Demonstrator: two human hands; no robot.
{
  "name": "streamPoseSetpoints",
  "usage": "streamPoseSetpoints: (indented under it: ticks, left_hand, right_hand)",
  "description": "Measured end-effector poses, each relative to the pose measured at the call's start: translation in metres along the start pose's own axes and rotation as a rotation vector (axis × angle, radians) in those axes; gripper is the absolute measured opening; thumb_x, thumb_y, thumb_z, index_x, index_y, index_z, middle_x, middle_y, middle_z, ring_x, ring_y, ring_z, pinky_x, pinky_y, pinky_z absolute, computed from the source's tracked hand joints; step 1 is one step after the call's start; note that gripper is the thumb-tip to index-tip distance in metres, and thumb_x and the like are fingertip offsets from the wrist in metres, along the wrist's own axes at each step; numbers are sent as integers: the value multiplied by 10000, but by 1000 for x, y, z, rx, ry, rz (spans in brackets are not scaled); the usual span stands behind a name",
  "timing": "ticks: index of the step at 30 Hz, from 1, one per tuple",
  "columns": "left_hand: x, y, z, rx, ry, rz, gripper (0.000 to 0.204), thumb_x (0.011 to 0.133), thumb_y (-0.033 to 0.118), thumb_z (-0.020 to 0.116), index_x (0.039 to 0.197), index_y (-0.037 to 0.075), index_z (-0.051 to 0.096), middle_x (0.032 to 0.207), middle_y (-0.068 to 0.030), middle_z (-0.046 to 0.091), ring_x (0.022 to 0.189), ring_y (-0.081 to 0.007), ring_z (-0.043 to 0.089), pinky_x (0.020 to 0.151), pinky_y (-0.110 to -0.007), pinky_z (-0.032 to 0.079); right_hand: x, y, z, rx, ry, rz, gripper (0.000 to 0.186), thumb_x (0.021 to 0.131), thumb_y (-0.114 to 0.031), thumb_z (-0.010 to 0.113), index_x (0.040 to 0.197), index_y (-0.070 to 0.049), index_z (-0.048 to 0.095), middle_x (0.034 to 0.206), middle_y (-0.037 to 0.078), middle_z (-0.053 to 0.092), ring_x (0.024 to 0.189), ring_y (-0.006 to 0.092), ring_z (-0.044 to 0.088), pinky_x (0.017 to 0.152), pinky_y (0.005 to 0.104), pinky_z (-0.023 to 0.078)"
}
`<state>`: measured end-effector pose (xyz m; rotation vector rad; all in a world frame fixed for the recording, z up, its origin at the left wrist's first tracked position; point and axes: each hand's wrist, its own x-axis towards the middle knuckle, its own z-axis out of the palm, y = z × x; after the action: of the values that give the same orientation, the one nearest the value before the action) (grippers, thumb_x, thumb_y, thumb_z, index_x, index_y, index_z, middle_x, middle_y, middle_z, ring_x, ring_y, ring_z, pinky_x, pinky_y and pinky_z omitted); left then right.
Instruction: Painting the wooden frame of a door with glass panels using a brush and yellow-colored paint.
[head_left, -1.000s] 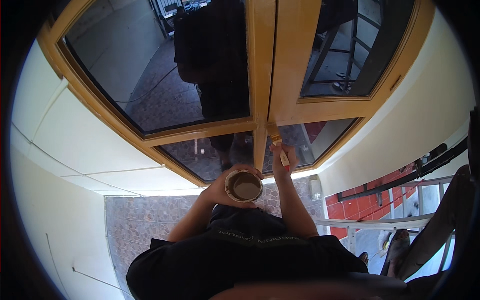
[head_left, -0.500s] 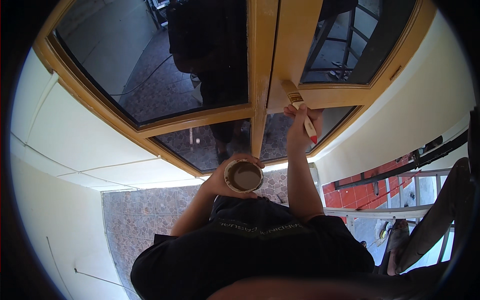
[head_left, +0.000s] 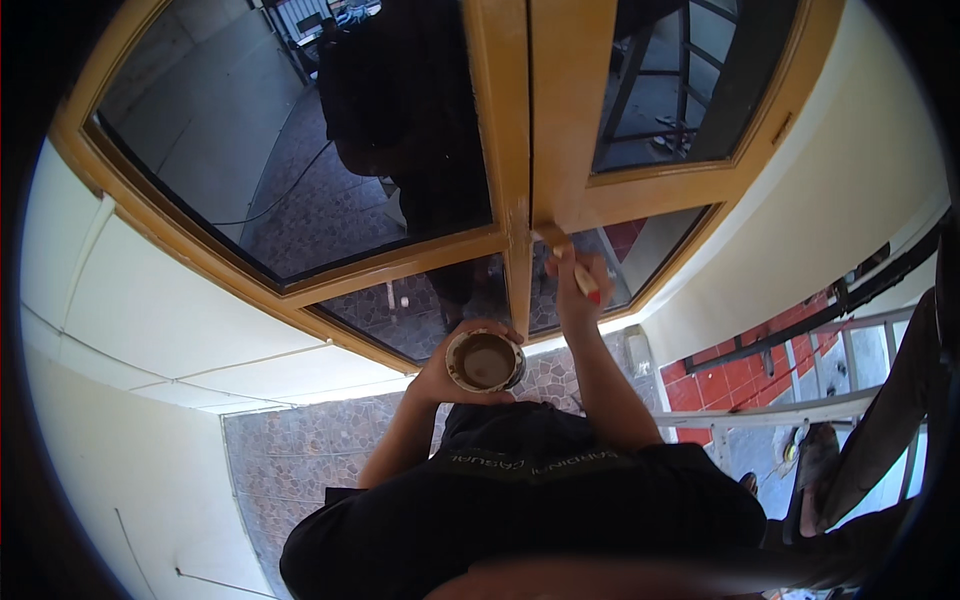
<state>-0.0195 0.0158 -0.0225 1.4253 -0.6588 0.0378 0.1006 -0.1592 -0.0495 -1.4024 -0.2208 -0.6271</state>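
My right hand [head_left: 583, 278] grips a paintbrush [head_left: 562, 247] with a pale, red-tipped handle. The bristles are at the yellow-brown wooden frame [head_left: 560, 150], low on its upright beside the seam; blur hides whether they touch. Close to my body, my left hand [head_left: 445, 372] is wrapped round a small round tub [head_left: 484, 361] with a smeared pale rim. Brownish liquid fills part of it. Dark glass panes [head_left: 410, 110] sit in the frame and mirror a dark figure and the floor.
Cream walls [head_left: 150, 300] flank the frame on both sides. Patterned stone flooring [head_left: 300, 460] lies below. At the right stand a pale metal ladder [head_left: 800, 408] and another person's leg [head_left: 880, 420], above red tiles [head_left: 710, 388].
The brush in my right hand has moved down and slightly left along the wooden upright. My left hand still holds the tub. The whole view has shifted a little.
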Motion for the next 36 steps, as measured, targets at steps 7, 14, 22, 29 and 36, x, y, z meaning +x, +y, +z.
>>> streamPoseSetpoints:
  ticks: [7,14,22,29,36]
  left_hand:
    - [9,3,2,-56,-23,36,870,567,-18,890,1301,45,426,1221,-194,556,1171,-293,555,914,-428,525]
    - [-3,-2,8,-136,6,-41,846,576,7,894,1286,45,437,1217,-183,568,1147,-274,567,930,-411,505]
    - [-6,-15,11,-87,19,-50,823,575,42,908,1268,39,463,1204,-156,586,1122,-254,581,939,-389,483]
    - [3,-38,40,-127,-179,-122,847,581,69,910,1296,66,455,1168,-194,596,1167,-349,544,990,-496,432]
    - [3,-57,57,-107,-277,-386,788,592,91,913,1259,54,495,1219,-181,580,1174,-330,544,983,-441,443]
  right_hand:
    - [55,-64,36,232,80,-151,165,932,-77,610,831,13,516,734,148,684,667,158,693,604,257,561]
    - [21,-13,11,26,-4,-297,137,905,-70,649,817,-10,563,714,102,689,635,116,677,552,215,515]
    - [-78,39,-74,-111,-101,246,138,913,-90,632,831,0,566,712,98,679,620,117,658,560,235,524]
    - [-121,63,-125,-118,41,521,111,928,-87,604,873,-16,539,682,76,637,569,101,608,519,224,487]
    - [-172,91,-138,29,130,687,92,903,-27,600,879,-39,513,647,33,556,515,84,546,446,236,425]
